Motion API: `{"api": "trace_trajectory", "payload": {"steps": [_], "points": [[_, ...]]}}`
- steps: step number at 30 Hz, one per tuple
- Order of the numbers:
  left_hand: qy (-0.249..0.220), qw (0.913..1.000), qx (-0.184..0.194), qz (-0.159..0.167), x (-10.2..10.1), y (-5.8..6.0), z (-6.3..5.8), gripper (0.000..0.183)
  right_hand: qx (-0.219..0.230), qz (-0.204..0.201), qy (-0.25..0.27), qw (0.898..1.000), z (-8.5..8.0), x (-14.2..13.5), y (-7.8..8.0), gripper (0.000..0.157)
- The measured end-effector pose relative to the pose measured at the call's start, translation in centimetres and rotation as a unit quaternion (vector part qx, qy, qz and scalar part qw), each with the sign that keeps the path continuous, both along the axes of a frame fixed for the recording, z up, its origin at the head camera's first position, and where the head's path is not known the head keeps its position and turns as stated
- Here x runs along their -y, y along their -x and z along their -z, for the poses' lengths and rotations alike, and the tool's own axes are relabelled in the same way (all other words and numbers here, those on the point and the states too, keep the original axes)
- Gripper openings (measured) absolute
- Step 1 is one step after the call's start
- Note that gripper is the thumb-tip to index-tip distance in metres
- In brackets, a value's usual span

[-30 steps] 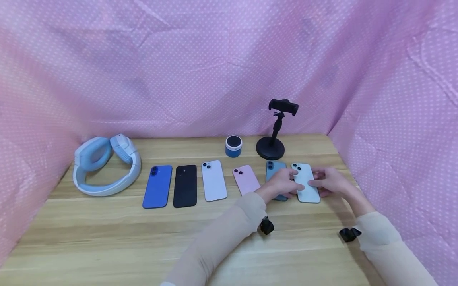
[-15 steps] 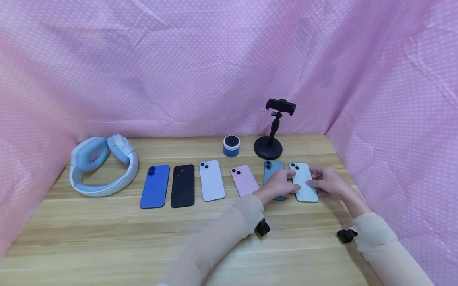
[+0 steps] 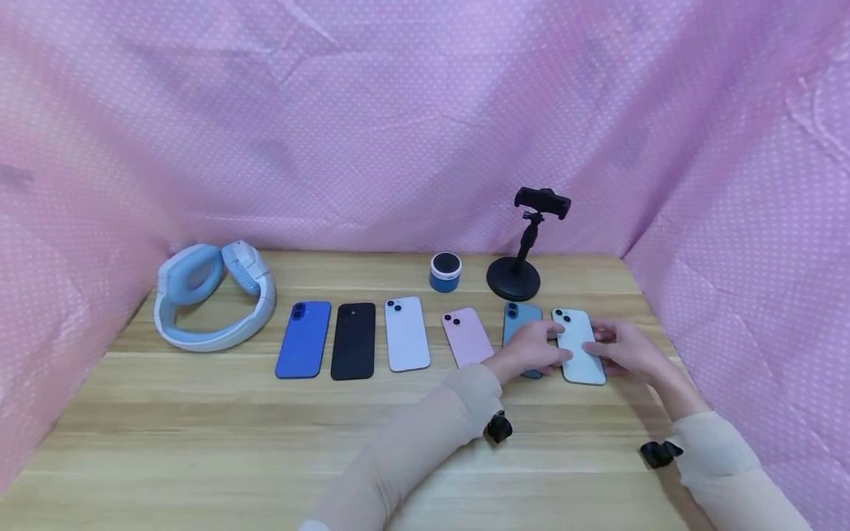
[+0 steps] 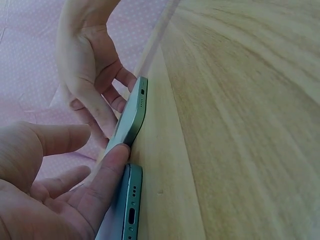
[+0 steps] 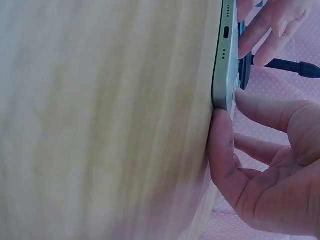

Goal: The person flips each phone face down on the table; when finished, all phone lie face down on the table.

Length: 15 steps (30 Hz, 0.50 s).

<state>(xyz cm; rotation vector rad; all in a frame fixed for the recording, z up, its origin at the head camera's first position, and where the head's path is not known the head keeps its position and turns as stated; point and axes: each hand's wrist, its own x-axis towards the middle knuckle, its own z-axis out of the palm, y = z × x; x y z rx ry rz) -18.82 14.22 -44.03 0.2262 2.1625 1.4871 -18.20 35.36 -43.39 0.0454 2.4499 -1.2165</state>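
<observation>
A pale green phone [image 3: 581, 363] lies face down at the right end of a row of phones, camera lenses at its upper left. My left hand [image 3: 530, 345] reaches across the teal phone [image 3: 521, 316], partly covering it. In the left wrist view, one fingertip touches the pale phone's near left corner, while another digit stays raised above. From the other side my right hand [image 3: 629, 348] pinches the pale phone's right edge. The right wrist view shows one digit against the phone's corner [image 5: 225, 95] near the tabletop and another at its upper face.
Left of the teal phone lie a pink phone [image 3: 467, 335], a white phone [image 3: 406, 335], a black phone [image 3: 354, 343] and a blue phone [image 3: 303, 341]. Behind stand a black phone stand [image 3: 513, 279] and a small blue speaker [image 3: 445, 273]. Light blue headphones [image 3: 215, 335] lie far left.
The head view has shifted slightly, moving the whole scene a little to the right. Both hands stay at the pale green phone, and the row of phones looks the same.
</observation>
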Motion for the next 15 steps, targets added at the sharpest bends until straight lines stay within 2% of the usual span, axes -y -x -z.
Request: {"api": "trace_trajectory", "payload": {"steps": [6, 9, 11, 15], "points": [[-0.020, 0.9996, 0.018, -0.005, 0.0, -0.3, 0.0, 0.048, 0.026, -0.014, 0.028, 0.999, -0.6, -0.2, -0.4, 0.063], [-0.035, 0.9992, 0.019, -0.008, 0.1, -0.1, 0.1, 0.048, 0.034, -0.006, 0.034, 0.999, -1.2, -0.3, -0.4, 0.064], [-0.043, 0.9988, 0.020, -0.009, 0.1, 0.0, 0.2, 0.048, 0.037, 0.005, 0.031, 0.999, -1.4, -0.3, -0.2, 0.064], [-0.061, 0.9973, 0.038, -0.013, 0.3, 0.1, 0.5, 0.048, 0.026, 0.004, -0.013, 1.000, -0.9, -0.1, 0.1, 0.060]]}}
